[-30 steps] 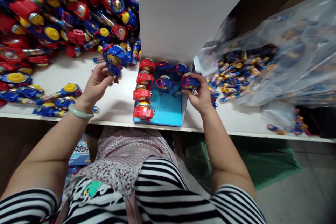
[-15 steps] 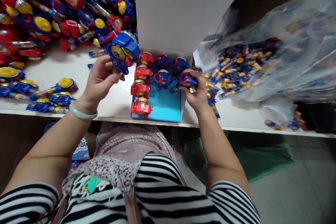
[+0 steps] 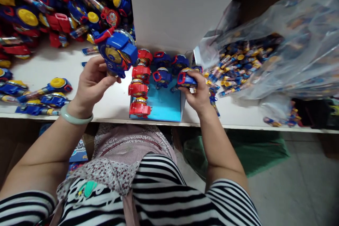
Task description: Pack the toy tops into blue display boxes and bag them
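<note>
My left hand [image 3: 91, 83] is closed around the lower end of a blue plastic toy [image 3: 118, 52] with a round printed face and a red loop, raised at the left side of an open box [image 3: 166, 109] with a light-blue floor. At the box's right side, my right hand [image 3: 198, 95] grips a second blue toy [image 3: 186, 78] between thumb and fingers, over the edge. Inside, several red toys [image 3: 139, 89] stand in a column along the left. Blue toys [image 3: 162, 76] fill part of the back and middle; my right hand partly hides that corner.
A big pile of red and blue toys [image 3: 57, 23] lies back left, with several blue toys [image 3: 54, 99] near the front edge. A tall white panel [image 3: 185, 10] rises behind the box. At right, small candy-like tubes [image 3: 239, 65] spill from a clear plastic bag [image 3: 299, 42].
The whole view has shifted slightly left. Both hands keep hold of their blue toys in nearly the same places, and the toys in the box look unchanged.
</note>
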`<state>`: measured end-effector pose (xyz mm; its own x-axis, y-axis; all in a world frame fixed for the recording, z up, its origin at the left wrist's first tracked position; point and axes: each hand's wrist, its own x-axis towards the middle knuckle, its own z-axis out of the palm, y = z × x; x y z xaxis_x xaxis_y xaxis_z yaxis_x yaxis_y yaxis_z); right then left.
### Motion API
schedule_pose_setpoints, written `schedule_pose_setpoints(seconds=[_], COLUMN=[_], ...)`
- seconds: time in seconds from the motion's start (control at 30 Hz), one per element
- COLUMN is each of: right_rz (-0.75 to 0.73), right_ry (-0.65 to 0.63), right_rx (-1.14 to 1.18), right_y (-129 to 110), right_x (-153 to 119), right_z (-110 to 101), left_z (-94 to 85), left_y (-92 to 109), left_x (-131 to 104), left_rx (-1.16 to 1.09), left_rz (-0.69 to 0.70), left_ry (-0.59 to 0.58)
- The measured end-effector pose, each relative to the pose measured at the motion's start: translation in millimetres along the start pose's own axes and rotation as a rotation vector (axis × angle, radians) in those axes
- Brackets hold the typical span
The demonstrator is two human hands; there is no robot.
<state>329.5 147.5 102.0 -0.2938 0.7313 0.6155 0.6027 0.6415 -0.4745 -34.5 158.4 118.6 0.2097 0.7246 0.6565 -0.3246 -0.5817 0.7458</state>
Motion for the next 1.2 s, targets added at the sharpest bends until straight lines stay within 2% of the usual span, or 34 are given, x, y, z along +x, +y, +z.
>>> schedule_pose_setpoints(seconds=[0.17,0.33,0.5,0.57,0.63,0.73,0.87,1.03,1.13,1.2], right_rz=[-0.044,-0.047,0.059,0.111,0.179,0.253,0.199,0.170,0.211,0.373], right_ry=[-0.036,0.008,-0.228,-0.276,-0.245,-0.177,-0.208,-0.191,-0.153,-0.018], right_rx=[0.021,0.037,-0.027,-0.111,-0.237,-0.352,-0.309,-0.321,-0.307,-0.355], right_y=[2,6,-12,-20,-23,-16,-2,-2,19,43], right_x=[0,1,5,8,10,10,8,5,-9,-28], right_z=[0,3,10,14,15,8,1,4,-18,-42], left_z=[6.1,11.0,9.8,9.8,10.0,8.8,8.1,19.9,24.4,22.4], left_y=[-4,-1,-1,-1,-1,2,4,14,24,28], left_x=[0,0,-3,-3,-4,-5,-10,-8,-5,-6], left_rx=[0.033,0.068,0.070,0.059,0.040,0.026,0.028,0.047,0.049,0.056], left_rz=[-0.009,0.015,-0.022,-0.043,-0.045,-0.028,-0.054,-0.076,-0.067,-0.064], left_ry=[-0.065,-0.083,-0.063,-0.030,-0.027,-0.062,-0.042,-0.005,-0.022,-0.009])
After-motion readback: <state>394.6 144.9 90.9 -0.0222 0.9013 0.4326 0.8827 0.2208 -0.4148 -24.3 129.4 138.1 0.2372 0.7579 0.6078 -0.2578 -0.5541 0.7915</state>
